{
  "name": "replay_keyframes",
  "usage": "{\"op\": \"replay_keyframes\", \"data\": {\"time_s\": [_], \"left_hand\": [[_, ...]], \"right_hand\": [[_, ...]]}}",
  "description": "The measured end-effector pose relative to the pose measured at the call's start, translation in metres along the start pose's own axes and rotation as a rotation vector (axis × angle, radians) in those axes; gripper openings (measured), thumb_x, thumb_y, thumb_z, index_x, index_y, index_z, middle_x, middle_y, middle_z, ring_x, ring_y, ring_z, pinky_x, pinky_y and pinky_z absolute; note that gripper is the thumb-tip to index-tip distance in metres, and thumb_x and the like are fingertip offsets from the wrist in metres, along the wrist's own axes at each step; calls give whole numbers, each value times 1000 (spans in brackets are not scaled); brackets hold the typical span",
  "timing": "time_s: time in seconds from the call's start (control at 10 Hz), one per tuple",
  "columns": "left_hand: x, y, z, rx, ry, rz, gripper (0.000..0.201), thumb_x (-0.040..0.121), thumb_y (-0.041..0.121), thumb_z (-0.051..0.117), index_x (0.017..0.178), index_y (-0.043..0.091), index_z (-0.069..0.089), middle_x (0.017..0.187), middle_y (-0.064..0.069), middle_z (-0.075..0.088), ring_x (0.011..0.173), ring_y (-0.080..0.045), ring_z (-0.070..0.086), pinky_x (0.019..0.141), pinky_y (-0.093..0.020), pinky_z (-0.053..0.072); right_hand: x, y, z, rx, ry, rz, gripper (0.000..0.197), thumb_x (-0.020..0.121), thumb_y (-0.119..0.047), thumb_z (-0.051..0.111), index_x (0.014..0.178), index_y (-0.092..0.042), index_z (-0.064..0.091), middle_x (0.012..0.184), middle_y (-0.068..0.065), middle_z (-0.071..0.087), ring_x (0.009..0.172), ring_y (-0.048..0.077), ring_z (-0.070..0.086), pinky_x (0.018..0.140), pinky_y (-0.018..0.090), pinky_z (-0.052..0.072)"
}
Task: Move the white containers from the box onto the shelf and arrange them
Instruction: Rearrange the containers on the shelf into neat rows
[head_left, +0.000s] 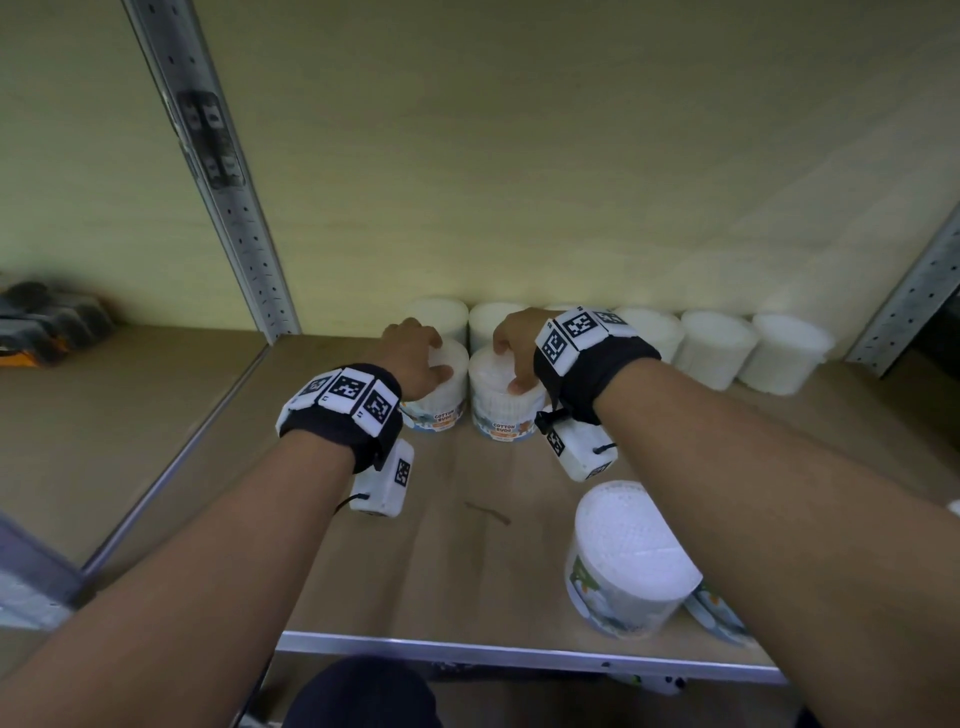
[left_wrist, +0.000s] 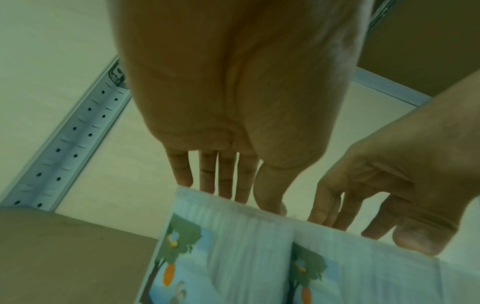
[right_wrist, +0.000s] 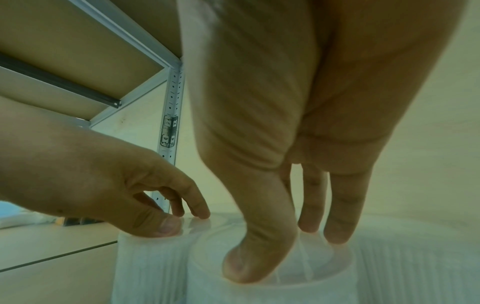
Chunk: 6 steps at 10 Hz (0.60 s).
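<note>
Two white cotton-bud containers stand side by side on the brown shelf (head_left: 467, 551), just in front of a back row of like containers (head_left: 717, 348). My left hand (head_left: 415, 358) grips the left container (head_left: 436, 410) from above, thumb on the near rim and fingers over the far edge. My right hand (head_left: 511, 353) holds the right container (head_left: 506, 415) by its lid the same way. In the right wrist view the thumb and fingertips (right_wrist: 337, 236) sit on that lid (right_wrist: 259, 294). The left wrist view shows both printed labels touching (left_wrist: 228, 257). The box is out of view.
Another white container (head_left: 628, 561) stands near the shelf's front edge under my right forearm, with one more (head_left: 719, 616) partly hidden beside it. Perforated metal posts (head_left: 228, 208) (head_left: 909, 301) frame the bay. Dark objects (head_left: 47, 322) lie on the neighbouring shelf to the left.
</note>
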<state>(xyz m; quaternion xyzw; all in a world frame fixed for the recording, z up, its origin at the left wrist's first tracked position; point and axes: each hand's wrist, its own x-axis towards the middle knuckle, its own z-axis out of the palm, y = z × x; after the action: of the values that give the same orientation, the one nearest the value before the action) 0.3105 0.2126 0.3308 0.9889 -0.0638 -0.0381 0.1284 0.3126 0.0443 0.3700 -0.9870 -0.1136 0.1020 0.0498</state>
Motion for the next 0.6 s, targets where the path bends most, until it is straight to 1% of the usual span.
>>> {"op": "replay_keyframes", "data": {"time_s": [0.1, 0.2, 0.3, 0.4, 0.5, 0.6], "left_hand": [[-4, -4, -3, -88, -30, 36, 50, 93, 24, 56, 140, 15, 42, 148, -6, 36, 136, -25, 34, 110, -33, 29], [-4, -8, -7, -111, -72, 70, 50, 94, 18, 56, 141, 19, 42, 150, -3, 36, 137, -23, 35, 108, -29, 30], [-4, -10, -10, -94, -102, 89, 51, 94, 14, 55, 142, 21, 41, 151, -2, 34, 138, -22, 34, 108, -29, 30], [-4, -9, -10, -93, -103, 95, 51, 94, 13, 55, 142, 21, 42, 152, -2, 33, 138, -23, 33, 109, -30, 30], [-5, -9, -10, -89, -106, 99, 51, 93, 13, 55, 141, 21, 42, 152, -2, 33, 139, -23, 33, 110, -31, 29], [-10, -11, -12, -66, -119, 108, 51, 93, 13, 57, 141, 23, 42, 151, -1, 34, 138, -22, 34, 110, -30, 30]], "right_hand": [[2, -3, 0, -6, -15, 11, 61, 75, -17, 78, 131, -10, 55, 133, 12, 55, 123, 27, 54, 95, 32, 45], [0, 0, 1, 48, 5, -16, 60, 76, -15, 78, 131, -9, 55, 133, 12, 55, 123, 28, 54, 95, 32, 45], [10, 4, 5, 23, 9, -28, 60, 76, -14, 78, 131, -9, 55, 134, 12, 55, 123, 28, 54, 95, 32, 45], [11, 3, 6, 18, -3, -15, 60, 76, -14, 78, 131, -9, 55, 134, 12, 55, 123, 28, 54, 95, 33, 45], [12, 0, 4, -89, -18, -9, 61, 76, -15, 78, 131, -9, 55, 134, 12, 55, 124, 28, 54, 96, 33, 45], [-7, -10, -7, -89, -64, 57, 60, 75, -15, 78, 130, -9, 56, 133, 12, 55, 123, 28, 55, 95, 32, 45]]}}
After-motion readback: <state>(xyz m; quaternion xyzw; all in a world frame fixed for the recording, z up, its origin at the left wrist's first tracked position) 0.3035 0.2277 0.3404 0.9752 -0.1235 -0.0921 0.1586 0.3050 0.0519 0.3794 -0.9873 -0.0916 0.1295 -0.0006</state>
